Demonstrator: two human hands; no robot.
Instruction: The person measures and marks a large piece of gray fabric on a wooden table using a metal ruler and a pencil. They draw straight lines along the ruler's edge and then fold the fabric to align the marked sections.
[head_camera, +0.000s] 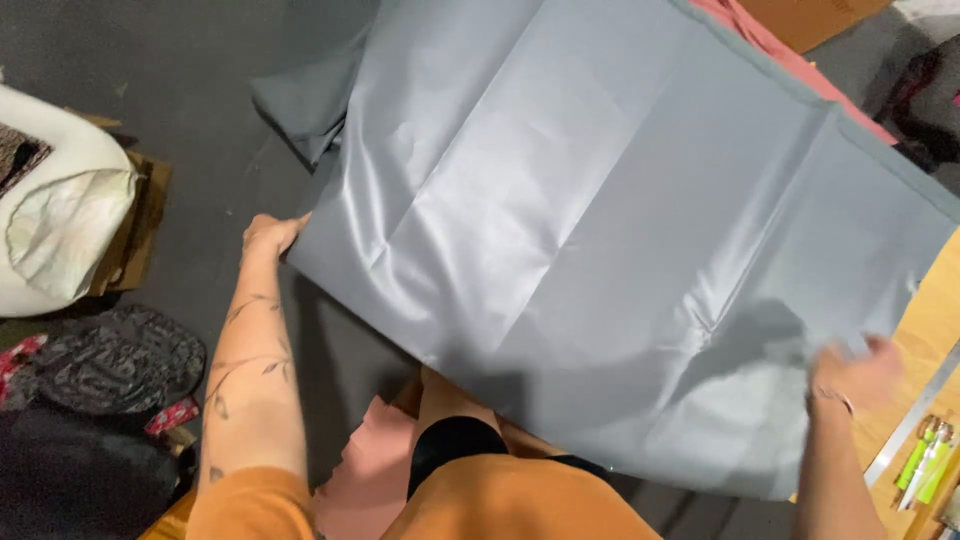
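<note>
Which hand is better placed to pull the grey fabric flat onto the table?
Probably the right hand: it rests on the grey fabric by the wooden table. The left hand grips the far edge over the floor.

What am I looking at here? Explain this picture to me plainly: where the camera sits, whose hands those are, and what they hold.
There is no machine here. The single picture comes from a camera worn on a person's head, looking down at their own arms and orange clothing.

The left hand grips one edge of a large, smooth, creased grey fabric sheet. The right hand is blurred at the sheet's opposite lower edge, so its grip is unclear.

The sheet is spread over a wooden table, with pink fabric showing beyond its far edge. On the table lie a metal ruler and green-and-white pens. Below is a dark grey floor, with a white cushion at left.
</note>
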